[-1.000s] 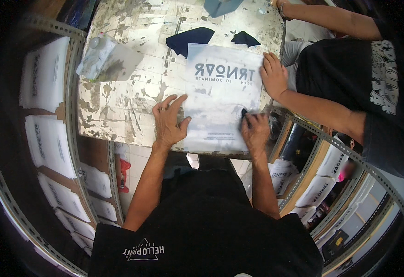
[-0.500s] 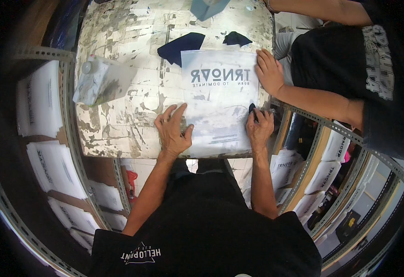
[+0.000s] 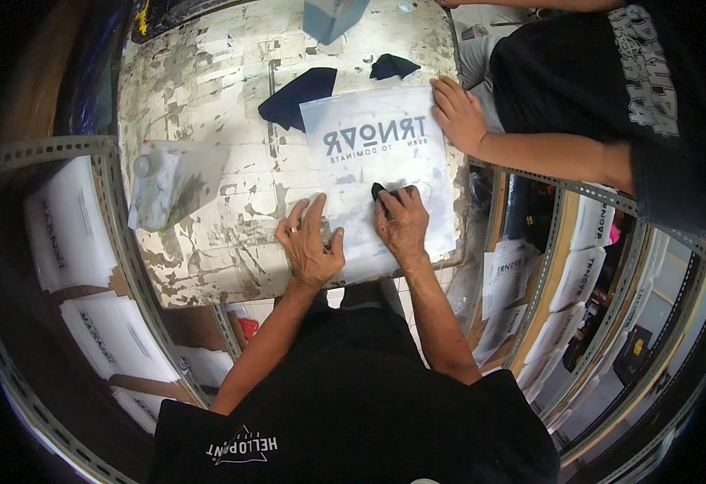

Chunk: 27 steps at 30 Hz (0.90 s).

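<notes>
A whitish, translucent sheet [image 3: 353, 181] with mirrored dark lettering lies flat near the table's front edge. My left hand [image 3: 312, 248] rests at its lower left edge, fingers apart and holding nothing. On the sheet's middle, below the large lettering, my right hand [image 3: 404, 227] has its fingers closed on a small black wad [image 3: 378, 190] that looks like cloth. Most of the wad is hidden by the fingers. Another person's hand [image 3: 461, 114] lies at the sheet's upper right corner. Just beyond the sheet are a larger dark navy cloth [image 3: 298, 98] and a smaller dark cloth [image 3: 393, 67].
A clear jug-like container with a round cap [image 3: 167, 181] sits on the left of the worn, paint-flaked table [image 3: 208, 97]. A bluish container [image 3: 333, 20] stands at the far edge. Metal racks with stacked printed sheets [image 3: 119, 335] flank me; the other person stands at right.
My right hand has moved left from the sheet's right edge onto its middle, with the black wad. The view has shifted slightly. My left hand stays at the sheet's left edge.
</notes>
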### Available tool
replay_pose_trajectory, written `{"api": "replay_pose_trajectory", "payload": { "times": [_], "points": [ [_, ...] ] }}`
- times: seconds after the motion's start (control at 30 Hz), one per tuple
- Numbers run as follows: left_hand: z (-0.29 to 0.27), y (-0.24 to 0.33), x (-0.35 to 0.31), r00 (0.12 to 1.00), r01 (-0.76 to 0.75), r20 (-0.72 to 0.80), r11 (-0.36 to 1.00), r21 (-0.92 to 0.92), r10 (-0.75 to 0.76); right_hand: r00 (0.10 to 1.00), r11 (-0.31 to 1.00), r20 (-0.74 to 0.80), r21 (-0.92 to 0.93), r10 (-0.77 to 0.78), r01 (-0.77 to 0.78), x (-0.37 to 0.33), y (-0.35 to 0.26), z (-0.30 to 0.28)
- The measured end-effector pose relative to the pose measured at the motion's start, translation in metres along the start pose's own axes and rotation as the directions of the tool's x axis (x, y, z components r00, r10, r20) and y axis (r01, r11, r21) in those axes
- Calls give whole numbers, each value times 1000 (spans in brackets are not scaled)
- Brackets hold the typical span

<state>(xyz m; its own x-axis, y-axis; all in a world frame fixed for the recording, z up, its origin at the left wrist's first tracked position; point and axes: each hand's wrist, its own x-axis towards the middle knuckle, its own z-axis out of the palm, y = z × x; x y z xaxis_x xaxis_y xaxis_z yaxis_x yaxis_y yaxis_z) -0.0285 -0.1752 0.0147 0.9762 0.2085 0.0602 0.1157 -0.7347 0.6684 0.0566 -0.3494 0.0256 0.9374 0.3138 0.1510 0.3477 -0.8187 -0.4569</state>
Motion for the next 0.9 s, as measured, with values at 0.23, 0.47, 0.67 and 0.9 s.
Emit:
{"api": "replay_pose_trajectory", "payload": {
  "times": [0.23, 0.47, 0.67, 0.9],
  "points": [
    [-1, 3, -1, 1000, 5, -5, 1000, 10, -5, 961, 963, -248, -204, 125, -178, 7, 54, -14],
    [0, 3, -1, 999, -22, -22, 999, 41, 23, 975, 999, -221, 45, 6, 4, 1, 10, 9],
    [-3, 7, -2, 1000, -19, -1, 999, 39, 19, 941, 938, -245, -199, 232, -283, -6, 53, -16],
    [2, 5, -4, 999, -19, -29, 1000, 25, 20, 982, 997, -176, 6, 74, -74, -1, 20, 0]
  ]
}}
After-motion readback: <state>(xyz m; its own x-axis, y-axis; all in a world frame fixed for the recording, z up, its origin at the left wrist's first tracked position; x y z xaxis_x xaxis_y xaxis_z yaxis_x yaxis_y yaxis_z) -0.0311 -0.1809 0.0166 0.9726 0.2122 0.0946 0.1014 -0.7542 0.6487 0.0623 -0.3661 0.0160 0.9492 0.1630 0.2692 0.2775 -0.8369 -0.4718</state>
